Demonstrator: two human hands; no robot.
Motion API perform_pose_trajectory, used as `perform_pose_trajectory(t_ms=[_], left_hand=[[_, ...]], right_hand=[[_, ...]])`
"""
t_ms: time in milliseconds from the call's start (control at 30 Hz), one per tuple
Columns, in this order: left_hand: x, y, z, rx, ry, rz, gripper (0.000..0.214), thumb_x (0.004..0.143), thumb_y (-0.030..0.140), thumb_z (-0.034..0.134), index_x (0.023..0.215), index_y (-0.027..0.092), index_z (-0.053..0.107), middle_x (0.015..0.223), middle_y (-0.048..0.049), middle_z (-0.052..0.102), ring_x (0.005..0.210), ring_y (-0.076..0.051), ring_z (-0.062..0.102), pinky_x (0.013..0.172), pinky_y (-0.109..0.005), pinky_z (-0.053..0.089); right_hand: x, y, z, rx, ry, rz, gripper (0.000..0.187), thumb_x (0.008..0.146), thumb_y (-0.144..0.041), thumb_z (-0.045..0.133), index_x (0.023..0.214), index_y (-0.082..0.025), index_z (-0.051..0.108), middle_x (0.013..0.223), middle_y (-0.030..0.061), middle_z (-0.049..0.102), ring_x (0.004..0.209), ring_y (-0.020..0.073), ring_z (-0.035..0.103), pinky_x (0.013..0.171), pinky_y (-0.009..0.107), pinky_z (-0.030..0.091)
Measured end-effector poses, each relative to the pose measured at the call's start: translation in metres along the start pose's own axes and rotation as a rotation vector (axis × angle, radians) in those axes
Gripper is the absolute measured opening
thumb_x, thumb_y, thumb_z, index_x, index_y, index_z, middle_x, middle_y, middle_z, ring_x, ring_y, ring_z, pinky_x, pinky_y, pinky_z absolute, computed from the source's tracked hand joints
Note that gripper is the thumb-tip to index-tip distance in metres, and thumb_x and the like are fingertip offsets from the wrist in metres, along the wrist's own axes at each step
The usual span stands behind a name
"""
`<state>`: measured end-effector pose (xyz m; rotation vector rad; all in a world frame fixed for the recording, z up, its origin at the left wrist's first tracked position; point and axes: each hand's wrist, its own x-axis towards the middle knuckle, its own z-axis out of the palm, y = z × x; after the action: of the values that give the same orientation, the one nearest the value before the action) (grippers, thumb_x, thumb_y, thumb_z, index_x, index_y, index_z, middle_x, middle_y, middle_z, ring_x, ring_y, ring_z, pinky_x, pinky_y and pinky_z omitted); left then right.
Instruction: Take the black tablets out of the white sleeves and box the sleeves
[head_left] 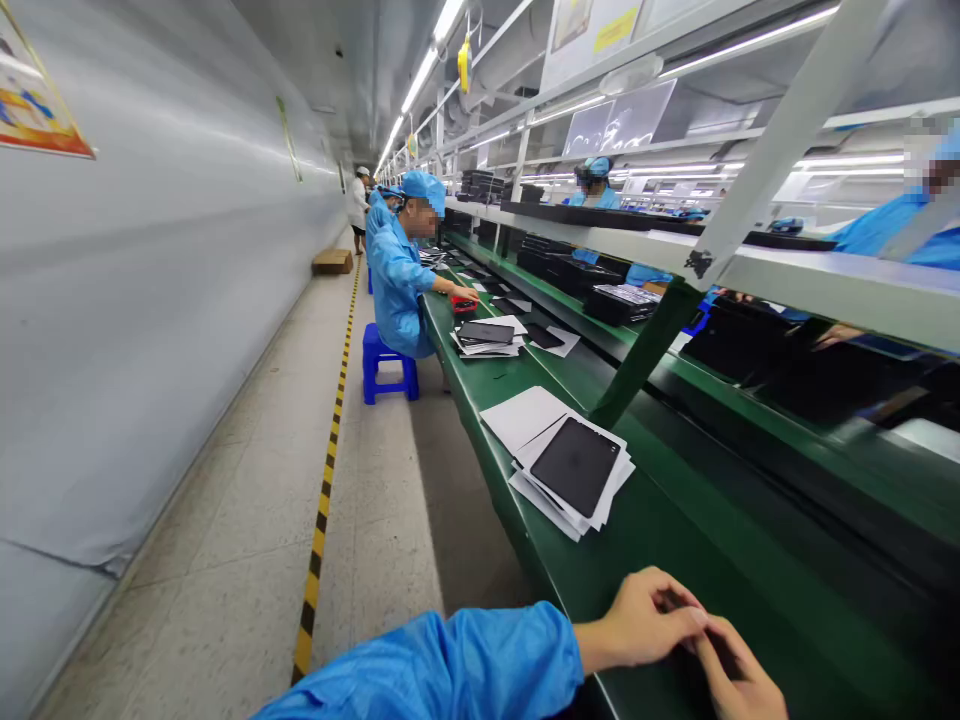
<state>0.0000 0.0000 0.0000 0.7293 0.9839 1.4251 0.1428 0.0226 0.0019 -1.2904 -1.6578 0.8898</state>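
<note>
My left hand (pixel 651 620) comes in from the bottom in a blue sleeve, its fingers curled and the thumb pressed against the fingertips of my right hand (pixel 739 672). Both hands meet over the near edge of the green bench (pixel 675 560). Whatever lies between the fingers, if anything, is hidden. Just beyond them a black tablet-like panel (pixel 576 466) rests on a stack of white sheets (pixel 551 512). Another white sheet (pixel 523 416) sticks out at its far left side. Neither hand touches this stack.
Farther along the bench, a seated co-worker (pixel 397 270) in blue reaches toward a red object (pixel 464 305), near another sheet stack (pixel 487 350). A slanted post (pixel 652 350) and shelf (pixel 825 280) stand on the right. A blue stool (pixel 388 360) and striped floor tape (pixel 330 460) are left.
</note>
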Motion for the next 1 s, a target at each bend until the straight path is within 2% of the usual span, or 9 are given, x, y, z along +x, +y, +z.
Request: perform_pose_trajectory(t_ms=[167,300,467,567,667,800,1000], left_hand=[[0.006,-0.001,-0.004,-0.081,0.000,0.040,0.062,0.056,0.066,0.098,0.081,0.015,0.070,0.070,-0.0022,0.069,0.062,-0.013,0.063,0.065,-0.029,0.052],[0.005,0.006,-0.011,-0.107,-0.024,0.107,0.067,0.050,0.066,0.101,0.079,0.013,0.071,0.072,-0.0026,0.070,0.064,-0.013,0.062,0.067,-0.030,0.053],[0.002,0.016,-0.015,-0.035,-0.065,0.127,0.061,0.053,0.060,0.101,0.080,0.015,0.070,0.072,-0.0008,0.069,0.067,-0.012,0.062,0.069,-0.030,0.053],[0.001,0.019,-0.018,-0.010,-0.076,0.135,0.057,0.055,0.054,0.102,0.084,0.017,0.070,0.076,-0.0002,0.069,0.072,-0.013,0.063,0.075,-0.031,0.053],[0.002,0.020,-0.021,-0.009,-0.105,0.142,0.055,0.056,0.048,0.103,0.088,0.017,0.070,0.082,-0.0011,0.070,0.080,-0.015,0.065,0.084,-0.033,0.054],[0.004,0.017,-0.024,-0.006,-0.141,0.158,0.055,0.056,0.043,0.104,0.092,0.017,0.072,0.087,-0.0027,0.072,0.086,-0.016,0.067,0.089,-0.033,0.055],[0.003,0.016,-0.024,0.024,-0.106,0.194,0.051,0.060,0.046,0.102,0.088,0.017,0.072,0.088,-0.0021,0.073,0.085,-0.014,0.069,0.085,-0.029,0.056]], right_hand=[[0.003,-0.007,0.005,0.064,-0.007,0.003,0.061,0.056,-0.083,0.083,0.078,-0.027,0.074,0.079,0.0069,0.078,0.073,0.0292,0.075,0.069,0.038,0.065],[-0.001,-0.022,0.013,0.134,-0.012,0.018,0.069,0.051,-0.086,0.085,0.079,-0.024,0.074,0.078,0.0072,0.077,0.073,0.0266,0.072,0.074,0.039,0.062],[-0.009,-0.041,0.016,0.203,0.049,0.003,0.063,0.059,-0.082,0.084,0.077,-0.024,0.071,0.072,0.0045,0.072,0.069,0.0230,0.065,0.074,0.040,0.057],[-0.014,-0.046,0.018,0.242,0.081,-0.004,0.051,0.066,-0.072,0.083,0.076,-0.024,0.072,0.074,0.0036,0.074,0.070,0.0223,0.064,0.077,0.040,0.056],[-0.015,-0.043,0.019,0.259,0.104,-0.024,0.038,0.074,-0.061,0.078,0.079,-0.023,0.076,0.078,0.0042,0.076,0.072,0.0217,0.066,0.079,0.039,0.057],[-0.015,-0.034,0.022,0.255,0.134,-0.052,0.031,0.079,-0.051,0.075,0.085,-0.020,0.079,0.084,0.0060,0.079,0.075,0.0210,0.067,0.080,0.037,0.057],[-0.012,-0.024,0.022,0.260,0.134,-0.125,0.034,0.082,-0.056,0.077,0.085,-0.023,0.079,0.081,0.0051,0.077,0.071,0.0210,0.067,0.073,0.037,0.057]])
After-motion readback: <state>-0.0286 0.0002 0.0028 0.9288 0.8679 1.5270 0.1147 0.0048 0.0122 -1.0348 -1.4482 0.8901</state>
